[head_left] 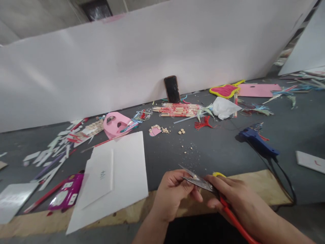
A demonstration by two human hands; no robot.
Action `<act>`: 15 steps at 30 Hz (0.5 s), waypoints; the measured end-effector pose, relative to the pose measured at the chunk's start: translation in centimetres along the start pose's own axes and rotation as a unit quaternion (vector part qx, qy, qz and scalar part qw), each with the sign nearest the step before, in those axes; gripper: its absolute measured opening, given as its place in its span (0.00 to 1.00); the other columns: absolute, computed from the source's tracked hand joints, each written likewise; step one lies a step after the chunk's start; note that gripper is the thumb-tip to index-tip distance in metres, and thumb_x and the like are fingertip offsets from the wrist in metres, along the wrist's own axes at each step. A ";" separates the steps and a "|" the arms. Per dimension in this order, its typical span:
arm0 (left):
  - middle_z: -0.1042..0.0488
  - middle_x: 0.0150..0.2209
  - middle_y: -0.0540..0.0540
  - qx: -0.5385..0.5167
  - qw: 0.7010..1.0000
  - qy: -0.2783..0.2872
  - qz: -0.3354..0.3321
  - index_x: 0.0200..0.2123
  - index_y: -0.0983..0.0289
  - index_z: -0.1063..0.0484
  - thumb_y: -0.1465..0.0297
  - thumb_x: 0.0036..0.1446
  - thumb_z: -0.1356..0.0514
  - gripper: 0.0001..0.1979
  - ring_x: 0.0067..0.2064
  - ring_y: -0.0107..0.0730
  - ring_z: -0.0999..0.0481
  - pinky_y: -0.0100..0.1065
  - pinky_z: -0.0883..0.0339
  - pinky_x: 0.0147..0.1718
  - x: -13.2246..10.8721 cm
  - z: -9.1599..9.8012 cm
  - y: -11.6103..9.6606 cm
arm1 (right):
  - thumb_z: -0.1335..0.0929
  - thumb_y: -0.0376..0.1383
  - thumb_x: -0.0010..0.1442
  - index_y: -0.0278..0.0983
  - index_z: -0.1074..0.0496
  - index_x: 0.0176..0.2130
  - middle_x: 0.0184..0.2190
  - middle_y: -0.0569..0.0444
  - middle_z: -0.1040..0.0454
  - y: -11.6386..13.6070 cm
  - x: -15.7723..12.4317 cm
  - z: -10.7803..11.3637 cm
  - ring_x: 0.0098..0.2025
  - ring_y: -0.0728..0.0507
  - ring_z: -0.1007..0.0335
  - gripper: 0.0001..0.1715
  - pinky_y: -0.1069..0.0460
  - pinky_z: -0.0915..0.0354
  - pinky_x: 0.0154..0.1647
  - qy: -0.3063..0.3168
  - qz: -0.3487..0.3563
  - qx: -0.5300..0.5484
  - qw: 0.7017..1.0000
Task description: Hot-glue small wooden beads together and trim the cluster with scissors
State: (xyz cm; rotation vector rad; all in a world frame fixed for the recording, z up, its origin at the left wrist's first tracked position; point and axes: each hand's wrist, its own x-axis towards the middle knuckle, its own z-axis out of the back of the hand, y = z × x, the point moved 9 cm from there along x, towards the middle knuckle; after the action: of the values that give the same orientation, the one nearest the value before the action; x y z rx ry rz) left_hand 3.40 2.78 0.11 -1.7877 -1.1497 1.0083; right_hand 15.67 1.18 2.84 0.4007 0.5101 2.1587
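My right hand (236, 193) grips a pair of scissors (203, 183) with red and yellow handles, its blades parted and pointing left. Close to the blades, my left hand (172, 189) is closed in a pinch, thumb and fingertips together; what they hold is mostly hidden. A tiny beige piece (194, 176) shows between the blades. Beyond the hands, beige crumbs (185, 152) are scattered on the dark table. Farther back lie a few small beige clusters (181, 131) and a pink cut-out (155, 131) edged with beige beads.
White sheets (129, 169) lie to the left, beside a purple packet (67, 191) and paper strips. A blue glue gun (259, 140) with a black cord rests at right. A phone (172, 88) leans on the white partition (142, 57), behind wrapped sticks (177, 109).
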 end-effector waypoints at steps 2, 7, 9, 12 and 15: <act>0.26 0.21 0.53 0.041 0.999 -0.020 -0.010 0.26 0.67 0.26 0.61 0.55 0.39 0.15 0.25 0.30 0.28 0.30 0.35 0.30 -0.1 0.2 -0.1 | 0.41 0.45 0.66 0.36 0.32 0.48 0.32 0.48 0.23 -0.3 0.1 -0.2 0.30 0.43 0.24 0.19 0.52 0.32 0.29 0.012 -0.021 0.005 1.000; 0.24 0.30 0.57 0.330 0.927 -0.096 -0.150 0.29 0.65 0.26 0.67 0.60 0.45 0.12 0.35 0.37 0.26 0.36 0.34 0.39 -0.8 0.2 -3.0 | 0.42 0.48 0.65 0.36 0.32 0.46 0.28 0.49 0.22 -0.8 0.3 -0.5 0.27 0.42 0.24 0.22 0.53 0.34 0.24 0.019 -0.072 0.002 0.997; 0.24 0.28 0.56 0.424 0.872 -0.107 -0.220 0.27 0.64 0.27 0.71 0.60 0.48 0.12 0.34 0.36 0.27 0.41 0.36 0.44 -1.3 -0.6 -4.1 | 0.42 0.48 0.66 0.37 0.32 0.45 0.27 0.50 0.22 -1.0 0.2 -0.6 0.27 0.42 0.24 0.21 0.52 0.33 0.25 0.024 -0.086 0.010 0.996; 0.25 0.25 0.53 0.482 0.826 -0.113 -0.269 0.24 0.62 0.29 0.74 0.61 0.50 0.15 0.29 0.32 0.29 0.45 0.40 0.48 -1.7 -1.3 -4.7 | 0.40 0.48 0.64 0.37 0.32 0.46 0.29 0.49 0.22 -0.9 0.0 -0.3 0.29 0.41 0.24 0.20 0.51 0.32 0.27 0.009 -0.085 -0.003 0.996; 0.24 0.26 0.53 0.488 0.816 -0.115 -0.286 0.26 0.62 0.29 0.75 0.60 0.50 0.14 0.30 0.31 0.28 0.46 0.43 0.51 -1.8 -1.5 -4.8 | 0.37 0.50 0.61 0.35 0.34 0.50 0.34 0.46 0.23 -0.5 -0.2 0.2 0.32 0.39 0.25 0.26 0.48 0.30 0.31 -0.009 -0.064 -0.037 0.997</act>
State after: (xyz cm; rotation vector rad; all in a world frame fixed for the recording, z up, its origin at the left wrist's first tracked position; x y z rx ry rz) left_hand 2.64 2.28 5.33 -0.4653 -0.9304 1.1374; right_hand 16.20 1.29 2.76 0.3374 0.4322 2.0411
